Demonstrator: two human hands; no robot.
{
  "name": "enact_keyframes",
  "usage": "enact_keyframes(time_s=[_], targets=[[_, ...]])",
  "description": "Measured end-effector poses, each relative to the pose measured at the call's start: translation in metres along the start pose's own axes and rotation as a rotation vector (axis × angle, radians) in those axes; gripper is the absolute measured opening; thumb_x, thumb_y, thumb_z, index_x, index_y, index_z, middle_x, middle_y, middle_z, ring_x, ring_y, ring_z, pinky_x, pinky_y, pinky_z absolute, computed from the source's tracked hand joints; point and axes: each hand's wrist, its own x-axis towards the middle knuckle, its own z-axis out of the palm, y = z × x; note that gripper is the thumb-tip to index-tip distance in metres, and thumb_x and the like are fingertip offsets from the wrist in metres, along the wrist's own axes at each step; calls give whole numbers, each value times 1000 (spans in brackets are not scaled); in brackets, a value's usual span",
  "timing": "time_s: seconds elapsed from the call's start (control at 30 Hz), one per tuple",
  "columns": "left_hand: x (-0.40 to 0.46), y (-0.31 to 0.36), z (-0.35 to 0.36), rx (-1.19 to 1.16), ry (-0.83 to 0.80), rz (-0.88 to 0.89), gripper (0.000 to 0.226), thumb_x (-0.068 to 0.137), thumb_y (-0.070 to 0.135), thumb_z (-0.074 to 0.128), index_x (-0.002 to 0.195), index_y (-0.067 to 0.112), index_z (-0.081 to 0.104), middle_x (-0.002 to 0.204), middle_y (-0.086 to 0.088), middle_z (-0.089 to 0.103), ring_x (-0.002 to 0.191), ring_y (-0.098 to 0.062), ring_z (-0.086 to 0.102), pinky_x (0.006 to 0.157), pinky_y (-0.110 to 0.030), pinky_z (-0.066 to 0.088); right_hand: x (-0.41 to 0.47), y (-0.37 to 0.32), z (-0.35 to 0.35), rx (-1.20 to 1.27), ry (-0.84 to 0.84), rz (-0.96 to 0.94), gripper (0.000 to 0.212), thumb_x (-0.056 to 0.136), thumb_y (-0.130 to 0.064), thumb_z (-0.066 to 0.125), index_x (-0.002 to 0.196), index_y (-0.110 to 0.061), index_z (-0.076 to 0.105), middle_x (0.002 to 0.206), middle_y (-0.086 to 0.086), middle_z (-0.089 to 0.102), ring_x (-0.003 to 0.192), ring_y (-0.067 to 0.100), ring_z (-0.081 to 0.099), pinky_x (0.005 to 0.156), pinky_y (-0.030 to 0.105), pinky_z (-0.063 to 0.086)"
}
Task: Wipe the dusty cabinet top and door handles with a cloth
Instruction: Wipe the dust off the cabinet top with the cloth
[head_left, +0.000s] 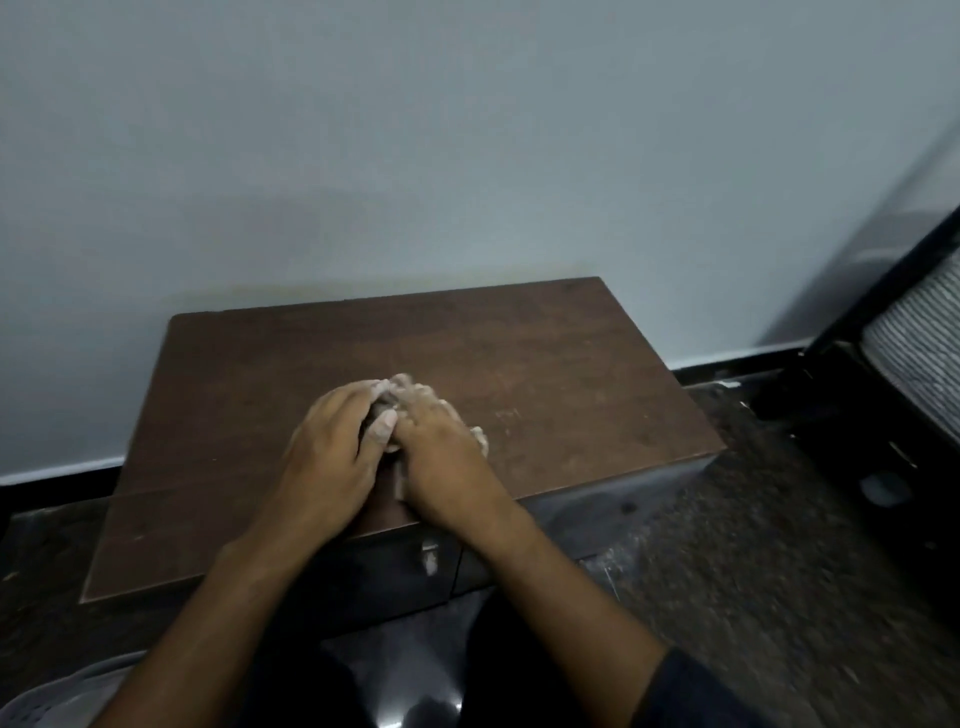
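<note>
A low dark-brown wooden cabinet (545, 358) stands against the pale wall, its flat top faintly dusty. Both hands rest together on the middle of the top near the front edge. My left hand (332, 457) and my right hand (441, 457) press down on a small pale cloth (402, 387), which is bunched up and mostly hidden under the fingers; bits of it show beyond the fingertips and by the right hand's outer edge. A small metal door handle (429, 556) shows on the cabinet front just below the hands.
A dark speckled floor (753, 571) surrounds the cabinet. A black-framed piece of furniture with a striped grey surface (914, 332) stands at the right. A pale perforated plastic basket (57, 701) sits at the bottom left. A black skirting runs along the wall.
</note>
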Motion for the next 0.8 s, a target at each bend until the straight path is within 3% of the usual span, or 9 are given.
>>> enact_keyframes(time_s=[0.07,0.13,0.23,0.3,0.43,0.53,0.67,0.8], targets=[[-7,8,1,-13,-3,-3,46,99,42,43,134,16,58,135,3,58,127,-13,49,106,-28,35,-5,53,-26,-30,18,93,80,74,-3,63,144,-37,46,157,-7,34,146,18,27,111,38,27],[-9,15,9,-37,-27,9,47,99,44,43,136,19,56,137,7,56,128,-8,47,107,-29,36,-16,127,-63,-78,102,292,82,67,-1,63,138,-39,51,153,-9,41,144,16,33,114,42,30],[-14,21,15,-46,-75,37,53,95,52,38,136,23,55,137,12,56,128,-4,47,106,-30,38,-48,212,-113,-96,229,421,66,74,3,56,136,-21,58,147,6,51,140,26,42,118,46,31],[-19,24,16,-57,-80,58,51,95,51,39,136,26,55,136,16,55,128,0,46,106,-28,38,-68,228,-126,-80,293,436,52,87,4,57,137,-10,57,146,14,51,140,31,42,119,46,29],[-41,29,9,-104,-51,56,43,96,44,44,134,29,56,134,23,54,128,7,43,105,-13,31,-103,194,-105,31,315,257,43,94,-13,52,137,-10,57,148,9,49,142,23,39,121,46,26],[-60,25,0,-132,-7,2,38,96,37,49,133,31,56,132,25,54,128,6,45,104,-4,28,-124,169,-100,43,148,35,47,95,-28,51,140,-12,55,150,5,46,144,18,37,121,33,25],[-75,16,-12,-109,29,-18,37,95,31,51,132,29,58,131,21,56,127,3,47,106,-7,30,-113,176,-129,-95,-61,-92,58,87,-30,62,144,-26,50,153,0,42,140,19,39,118,25,25],[-89,4,-24,-102,112,-60,37,95,26,53,131,21,61,130,15,58,126,0,49,107,-10,30,-85,170,-123,-293,-175,-309,57,96,-33,55,150,-22,41,159,1,33,148,21,29,117,47,33]])
